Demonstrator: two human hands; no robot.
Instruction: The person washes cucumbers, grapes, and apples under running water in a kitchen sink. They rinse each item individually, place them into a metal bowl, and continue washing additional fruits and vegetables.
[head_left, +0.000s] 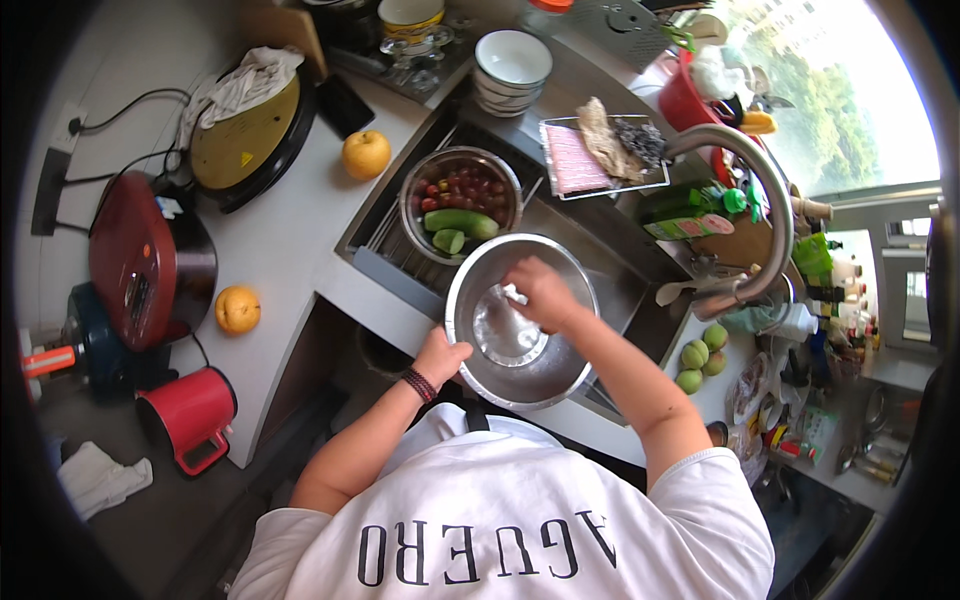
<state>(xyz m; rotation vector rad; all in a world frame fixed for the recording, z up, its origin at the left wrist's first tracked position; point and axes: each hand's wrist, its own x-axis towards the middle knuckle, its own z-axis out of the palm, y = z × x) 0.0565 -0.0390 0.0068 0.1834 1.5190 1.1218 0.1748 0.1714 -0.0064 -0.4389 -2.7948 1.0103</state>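
Note:
A large stainless steel bowl (559, 371) is tilted over the sink's front edge, close to my body. My left hand (441, 355) grips its rim at the left, thumb on the inside. Inside the bowl, my right hand (538, 294) is closed on a small white item (514, 294), perhaps a cloth or paper; the fingers are slightly blurred. Behind it, a smaller metal bowl (512, 166) sits on the sink rack, holding red grapes (459, 191) and pieces of green cucumber or squash (461, 223).
The curved faucet (776, 195) arches over the sink's right side. Stacked white bowls (514, 60) and a wire basket with a pink sponge cloth (574, 157) stand behind. Yellow fruits (366, 155) lie on the left counter; green fruits (694, 354) lie at the right. A red kettle (191, 412) stands lower left.

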